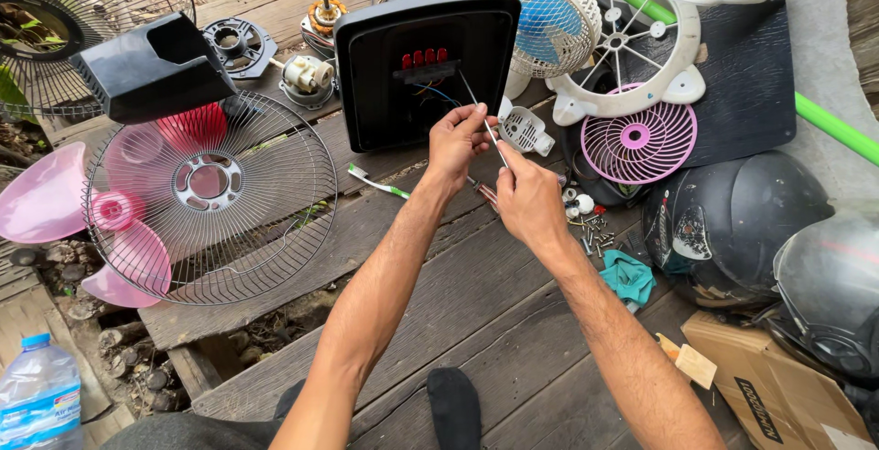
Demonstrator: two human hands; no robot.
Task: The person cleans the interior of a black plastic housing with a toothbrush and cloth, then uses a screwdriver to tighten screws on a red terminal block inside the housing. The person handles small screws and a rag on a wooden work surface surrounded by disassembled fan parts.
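My left hand [456, 143] pinches a thin white wire [472, 93] that runs up into the upturned black fan base [426, 65], where red switch parts and coloured wires show. My right hand [528, 198] holds the lower end of the same wire between its fingertips, just below and right of the left hand. Both hands hover over the wooden planks in front of the base. A tool with reddish tips [485, 192] pokes out under the right hand.
A wire fan guard [211, 198] over pink blades lies at left, with a black motor housing [151, 65] behind it. Small fans, a pink grille [638, 143], loose screws [595, 230], a toothbrush [375, 182], helmets [732, 221], a cardboard box and a water bottle [38, 395] surround the planks.
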